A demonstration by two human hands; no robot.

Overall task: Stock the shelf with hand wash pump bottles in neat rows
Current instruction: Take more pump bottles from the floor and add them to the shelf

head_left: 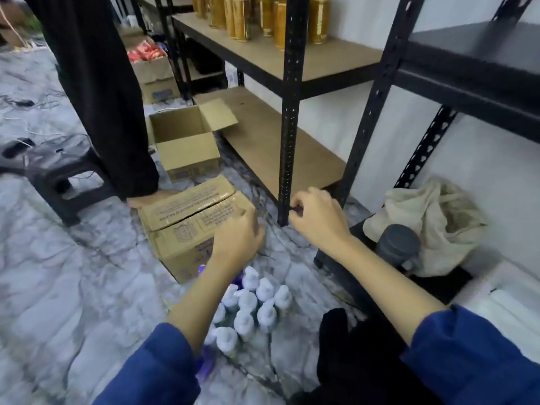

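We have stocked nothing yet: the bottles (251,305) stand grouped on the floor, the low shelf (263,135) is bare. Left hand (238,238) curls at the closed box (187,217); whether it or the curled right hand (317,217) holds anything, we cannot tell.

Your left forearm (193,299) hides part of the pump bottles (248,311) beside the closed carton (187,220); its print is too blurred to read.
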